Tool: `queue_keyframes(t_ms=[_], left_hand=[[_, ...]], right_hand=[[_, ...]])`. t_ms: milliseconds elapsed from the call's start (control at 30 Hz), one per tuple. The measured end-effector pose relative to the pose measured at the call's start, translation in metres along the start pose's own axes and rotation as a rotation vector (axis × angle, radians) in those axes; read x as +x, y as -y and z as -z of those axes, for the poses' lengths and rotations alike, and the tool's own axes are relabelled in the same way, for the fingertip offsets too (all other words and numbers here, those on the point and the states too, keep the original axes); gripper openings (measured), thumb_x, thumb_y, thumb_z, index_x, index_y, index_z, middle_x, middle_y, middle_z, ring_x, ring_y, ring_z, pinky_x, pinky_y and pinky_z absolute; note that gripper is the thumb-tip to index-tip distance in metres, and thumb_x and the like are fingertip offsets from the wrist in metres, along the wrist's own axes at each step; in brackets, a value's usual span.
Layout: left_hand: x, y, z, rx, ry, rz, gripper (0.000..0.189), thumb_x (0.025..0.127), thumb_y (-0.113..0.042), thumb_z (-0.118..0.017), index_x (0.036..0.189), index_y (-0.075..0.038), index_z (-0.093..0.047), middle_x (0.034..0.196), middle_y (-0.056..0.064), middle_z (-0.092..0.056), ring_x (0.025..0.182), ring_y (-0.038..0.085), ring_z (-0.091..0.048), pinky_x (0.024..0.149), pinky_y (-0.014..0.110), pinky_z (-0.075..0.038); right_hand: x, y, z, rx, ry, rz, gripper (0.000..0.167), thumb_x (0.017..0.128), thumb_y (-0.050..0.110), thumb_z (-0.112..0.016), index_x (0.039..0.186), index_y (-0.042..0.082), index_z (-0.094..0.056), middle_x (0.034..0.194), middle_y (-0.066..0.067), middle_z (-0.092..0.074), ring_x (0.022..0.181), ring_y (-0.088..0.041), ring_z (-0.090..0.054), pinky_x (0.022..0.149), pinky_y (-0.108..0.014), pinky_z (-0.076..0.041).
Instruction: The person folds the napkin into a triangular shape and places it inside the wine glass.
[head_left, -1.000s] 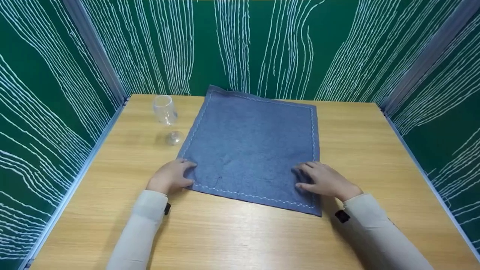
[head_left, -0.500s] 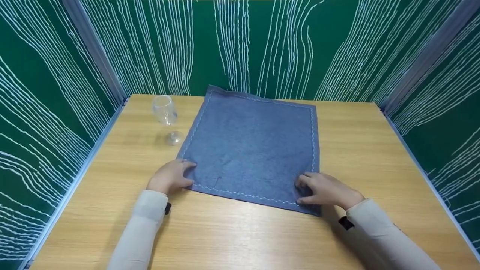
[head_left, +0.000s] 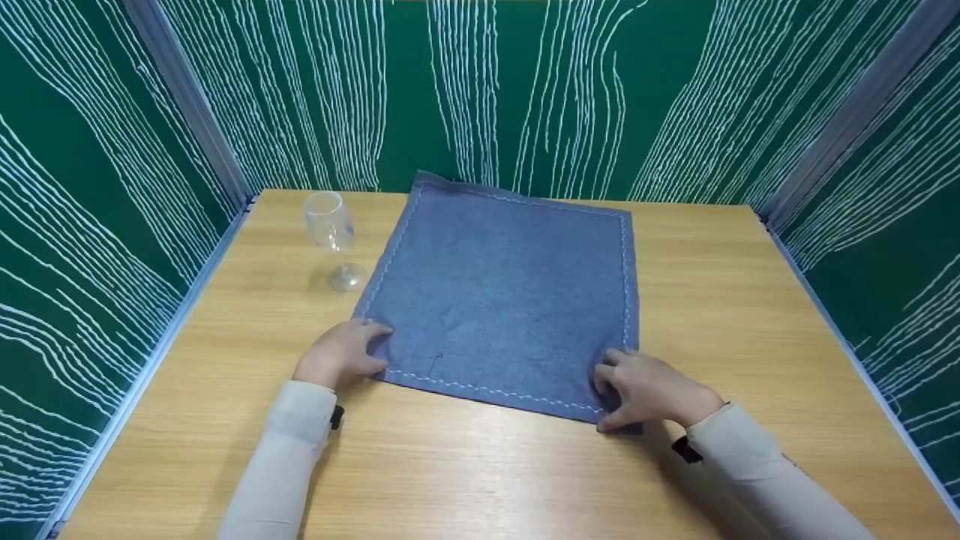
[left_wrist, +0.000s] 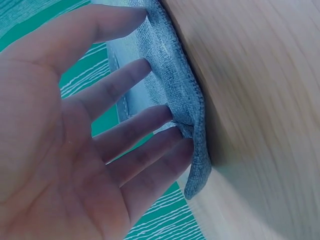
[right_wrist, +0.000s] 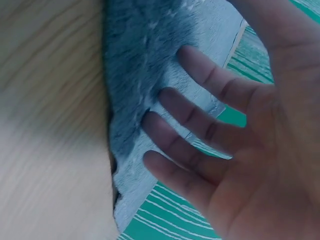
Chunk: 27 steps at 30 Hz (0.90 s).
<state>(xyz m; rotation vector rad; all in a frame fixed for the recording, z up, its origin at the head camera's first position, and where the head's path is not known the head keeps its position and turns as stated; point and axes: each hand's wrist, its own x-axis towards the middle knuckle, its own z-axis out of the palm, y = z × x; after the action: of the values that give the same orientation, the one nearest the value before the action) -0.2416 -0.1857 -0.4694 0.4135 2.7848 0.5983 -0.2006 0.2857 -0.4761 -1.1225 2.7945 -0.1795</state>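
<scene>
A blue-grey cloth (head_left: 502, 292) with pale zigzag stitching along its edges lies spread on the wooden table. At its front left corner my left hand (head_left: 341, 352) touches it; in the left wrist view the fingertips (left_wrist: 165, 114) rest along the cloth's rim and the thumb stands apart from them. On the front right part is my right hand (head_left: 652, 390), its thumb at the front edge and its fingers farther in. The right wrist view has these fingers (right_wrist: 185, 142) spread, their tips against the cloth. Neither hand visibly pinches it.
A clear stemmed glass (head_left: 330, 225) stands upright left of the cloth, close to its left edge. Green walls (head_left: 682, 75) with white wavy lines enclose the table's back and sides. Wooden tabletop (head_left: 465, 472) shows in front of the cloth.
My right hand has slid toward the cloth's front right corner, and its thumb has reached the front edge. The left hand, the cloth and the glass have stayed in place.
</scene>
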Motion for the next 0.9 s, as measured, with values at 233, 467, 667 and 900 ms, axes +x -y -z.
queue_keyframes(t_ms=[233, 467, 667, 900], left_hand=[[0.0013, 0.0021, -0.0013, -0.014, -0.009, -0.005, 0.064, 0.083, -0.024, -0.076, 0.142, -0.010, -0.056, 0.148, 0.016, -0.048, 0.136, 0.040, -0.043, 0.112, 0.056, -0.032], [-0.0001, -0.0003, -0.0021, -0.029, 0.003, 0.006, 0.065, 0.083, -0.025, -0.078, 0.142, -0.010, -0.055, 0.148, 0.016, -0.048, 0.136, 0.039, -0.043, 0.112, 0.055, -0.032], [0.0015, -0.0017, 0.0000, 0.003, 0.001, -0.004, 0.064, 0.083, -0.026, -0.078, 0.141, -0.008, -0.057, 0.147, 0.019, -0.049, 0.135, 0.039, -0.044, 0.112, 0.053, -0.033], [0.0024, -0.0025, 0.0028, 0.025, 0.015, -0.020, 0.063, 0.083, -0.026, -0.078, 0.139, -0.005, -0.057, 0.145, 0.022, -0.049, 0.133, 0.042, -0.045, 0.111, 0.054, -0.035]], right_hand=[[0.0007, 0.0044, 0.0029, -0.016, 0.026, -0.039, 0.030, 0.065, 0.028, -0.086, 0.083, 0.012, -0.067, 0.087, 0.002, -0.046, 0.073, -0.015, -0.044, 0.059, -0.030, -0.042], [0.0007, 0.0053, 0.0032, 0.011, 0.020, -0.022, 0.017, 0.071, 0.019, -0.079, 0.079, 0.013, -0.065, 0.084, 0.005, -0.048, 0.073, -0.015, -0.047, 0.061, -0.032, -0.044], [0.0015, 0.0043, 0.0063, 0.095, -0.011, -0.027, 0.020, 0.078, 0.008, -0.066, 0.077, 0.015, -0.048, 0.067, 0.007, -0.039, 0.061, -0.011, -0.039, 0.053, -0.027, -0.035], [0.0031, 0.0010, 0.0103, 0.122, -0.102, 0.010, 0.024, 0.075, -0.003, -0.066, 0.085, 0.014, -0.052, 0.077, 0.008, -0.050, 0.069, -0.011, -0.047, 0.058, -0.030, -0.044]])
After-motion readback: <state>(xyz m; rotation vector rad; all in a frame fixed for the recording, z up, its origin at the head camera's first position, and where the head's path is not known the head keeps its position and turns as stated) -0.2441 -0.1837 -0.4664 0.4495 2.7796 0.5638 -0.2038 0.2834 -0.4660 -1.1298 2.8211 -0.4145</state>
